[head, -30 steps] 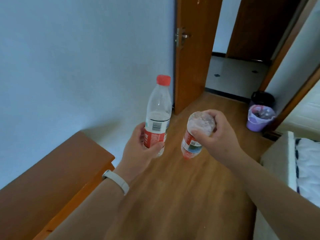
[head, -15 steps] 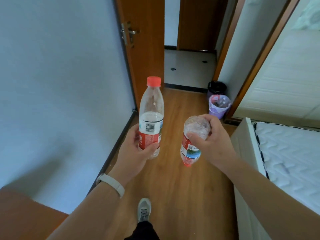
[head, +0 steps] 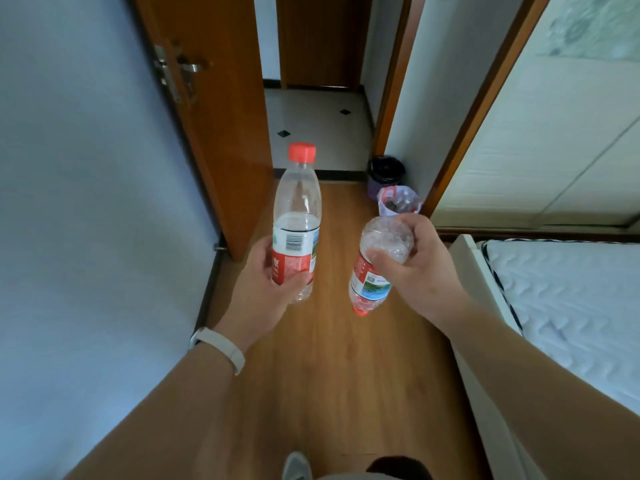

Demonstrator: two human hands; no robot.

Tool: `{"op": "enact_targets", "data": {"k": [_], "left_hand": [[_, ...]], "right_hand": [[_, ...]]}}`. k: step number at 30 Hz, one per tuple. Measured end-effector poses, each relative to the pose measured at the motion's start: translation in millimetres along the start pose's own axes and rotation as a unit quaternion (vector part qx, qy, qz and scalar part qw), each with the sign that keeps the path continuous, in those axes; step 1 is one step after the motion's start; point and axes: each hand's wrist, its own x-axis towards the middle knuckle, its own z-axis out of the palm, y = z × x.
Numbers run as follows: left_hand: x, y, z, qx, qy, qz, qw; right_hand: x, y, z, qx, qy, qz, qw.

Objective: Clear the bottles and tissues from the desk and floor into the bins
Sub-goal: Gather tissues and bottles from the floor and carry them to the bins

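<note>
An upright bottle [head: 297, 223] is clamped in the left hand [head: 266, 282]; an inverted bottle [head: 375, 268] is clamped by right hand [head: 415, 268] fingers; 2 bins [head: 393, 188] are seen ahead

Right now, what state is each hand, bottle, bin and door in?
left hand: grip shut on upright bottle
upright bottle: capped, cap up
right hand: grip shut on inverted bottle
inverted bottle: capped, cap down
purple bin: clear liner, holds rubbish
black-lined bin: contents hidden
door: open
</note>
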Motion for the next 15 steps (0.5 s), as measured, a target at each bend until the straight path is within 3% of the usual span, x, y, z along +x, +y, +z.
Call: {"op": "enact_targets", "data": {"k": [6,15], "left_hand": [[69.4,-2.8,7.8,0.01,-0.044,0.007,0.999],[202.7,-12.1,46.1,0.054,-0.049,-0.007,0.997]], "right_hand": [[59.7,6.2,7.4,-0.012,0.026,0.022,0.999],[198.5,72.3,12.1,0.016,0.027,0.056,0.998]]}}
